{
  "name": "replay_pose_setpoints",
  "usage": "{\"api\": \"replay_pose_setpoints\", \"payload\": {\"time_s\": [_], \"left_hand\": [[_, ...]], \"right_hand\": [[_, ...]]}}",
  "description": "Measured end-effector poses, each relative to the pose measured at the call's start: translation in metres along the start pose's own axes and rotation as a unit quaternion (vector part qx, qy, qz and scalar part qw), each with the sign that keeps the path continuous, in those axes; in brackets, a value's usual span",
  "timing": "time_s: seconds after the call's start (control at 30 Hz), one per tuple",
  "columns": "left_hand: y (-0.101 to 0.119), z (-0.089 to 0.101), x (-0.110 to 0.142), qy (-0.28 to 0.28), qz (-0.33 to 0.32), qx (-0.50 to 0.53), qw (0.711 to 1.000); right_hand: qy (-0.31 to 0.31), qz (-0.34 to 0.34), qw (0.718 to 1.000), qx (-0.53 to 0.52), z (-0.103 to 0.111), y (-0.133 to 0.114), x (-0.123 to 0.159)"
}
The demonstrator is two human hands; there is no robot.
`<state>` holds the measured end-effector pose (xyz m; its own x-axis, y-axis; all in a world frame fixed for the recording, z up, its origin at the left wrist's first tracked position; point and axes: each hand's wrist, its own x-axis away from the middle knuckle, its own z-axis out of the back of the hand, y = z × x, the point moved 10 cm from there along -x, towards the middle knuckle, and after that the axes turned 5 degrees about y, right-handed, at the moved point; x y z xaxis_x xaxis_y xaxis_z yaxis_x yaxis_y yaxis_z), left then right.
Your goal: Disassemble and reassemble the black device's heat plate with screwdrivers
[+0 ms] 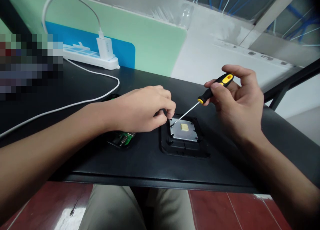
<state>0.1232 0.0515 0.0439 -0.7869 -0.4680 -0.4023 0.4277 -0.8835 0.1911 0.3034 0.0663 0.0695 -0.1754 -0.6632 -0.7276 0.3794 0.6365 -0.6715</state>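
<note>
My right hand (240, 103) grips a black-and-yellow screwdriver (216, 88) by its handle. The thin shaft slants down to the left, its tip at a screw on the left edge of a silver metal plate (178, 133). This plate, with a pale yellow pad (184, 127) on it, sits in a black plastic cover (185, 146) lying flat on the table. My left hand (147, 108) is curled, with thumb and forefinger close together at the plate's upper-left corner. Whatever those fingertips pinch, if anything, is too small to tell. Under the left wrist, partly hidden, lies a black casing with a green circuit board (122, 138).
A white power strip (87, 57) with a plugged-in charger (105, 47) stands at the back left of the black table (142, 163). Its white cable (75, 105) runs across the left side. Behind are a wall and a window; a dark metal frame (295, 78) rises at right.
</note>
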Motion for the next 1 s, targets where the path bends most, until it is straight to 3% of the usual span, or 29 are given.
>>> {"api": "replay_pose_setpoints", "payload": {"time_s": [0.27, 0.7, 1.0], "left_hand": [[0.009, 0.005, 0.001, 0.007, -0.043, 0.017, 0.999], [0.008, 0.000, 0.003, -0.013, -0.032, 0.026, 0.999], [0.006, 0.000, 0.004, -0.019, -0.032, 0.027, 0.999]], "right_hand": [[-0.005, 0.001, 1.000, 0.004, 0.000, 0.000, -0.001], [-0.015, 0.006, 1.000, 0.004, -0.002, -0.010, 0.001], [-0.052, 0.118, 0.992, 0.004, -0.009, -0.051, 0.010]]}}
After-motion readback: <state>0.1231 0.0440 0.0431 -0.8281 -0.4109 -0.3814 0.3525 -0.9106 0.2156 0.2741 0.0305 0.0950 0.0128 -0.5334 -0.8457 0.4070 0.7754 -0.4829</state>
